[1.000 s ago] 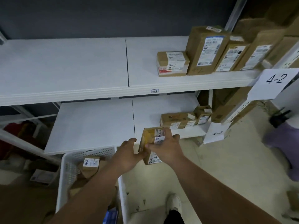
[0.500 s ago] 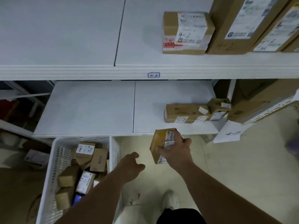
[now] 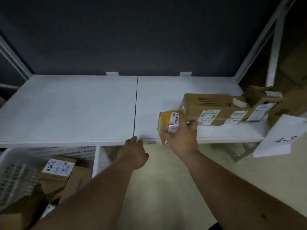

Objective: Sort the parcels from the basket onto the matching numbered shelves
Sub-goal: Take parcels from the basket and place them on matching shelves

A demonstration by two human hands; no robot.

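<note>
My right hand [image 3: 181,137] grips a small yellow-brown parcel [image 3: 169,120] with white labels, held over the front edge of the low white shelf [image 3: 69,110]. The parcel sits just left of a long brown box [image 3: 214,108] that lies on the shelf. My left hand [image 3: 135,152] reaches to the shelf's front edge, its fingertips touching the lip near the seam between the two boards. The white basket [image 3: 15,166] stands on the floor at lower left with several labelled parcels [image 3: 58,170] inside.
More brown boxes [image 3: 262,103] crowd the shelf's right end. A white paper sign reading 4-3 [image 3: 280,138] hangs off the right corner. The shelf's left half is bare white board. A dark wall backs the shelf, and white frame posts [image 3: 274,47] rise at right.
My view dropped to the lower shelf. My right hand carried the parcel forward onto the shelf's front edge beside the long box. My left hand moved up to the shelf lip.
</note>
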